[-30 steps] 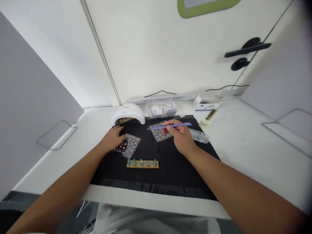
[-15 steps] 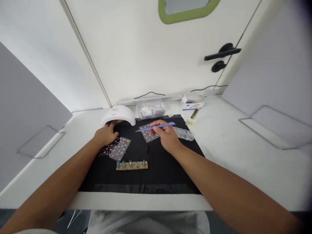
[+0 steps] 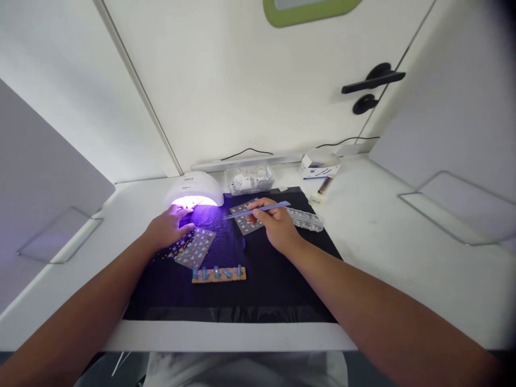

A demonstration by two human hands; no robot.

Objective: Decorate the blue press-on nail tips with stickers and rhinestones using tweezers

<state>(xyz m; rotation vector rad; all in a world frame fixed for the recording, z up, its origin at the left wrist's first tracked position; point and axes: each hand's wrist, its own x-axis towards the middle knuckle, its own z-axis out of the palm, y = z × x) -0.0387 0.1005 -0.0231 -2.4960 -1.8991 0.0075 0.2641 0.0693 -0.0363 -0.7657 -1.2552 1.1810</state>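
Observation:
A white nail lamp (image 3: 194, 185) glows violet at the back left of the black mat (image 3: 258, 290). My left hand (image 3: 168, 228) is at its opening, fingers spread and empty, with the fingertips in the glare. My right hand (image 3: 274, 223) pinches a pair of purple tweezers (image 3: 262, 208), tips pointing left above a sticker sheet (image 3: 246, 221). A second sticker sheet (image 3: 195, 248) lies beside my left hand, over a scatter of tiny loose decorations (image 3: 167, 251). Nearer to me, a tan strip (image 3: 217, 279) bears several teal false nails (image 3: 216, 271). The inside of the lamp is lost in the light.
A clear tray of packets (image 3: 250, 180) stands behind the mat, with an open white box (image 3: 320, 165) to its right. Beside the mat's right edge is a small bottle (image 3: 320, 192). A clear compartment case (image 3: 305, 219) lies past my right hand.
The lamp has lit up violet. My left hand has drawn back slightly from the opening and its fingers have spread. My right hand keeps the tweezers in about the same place.

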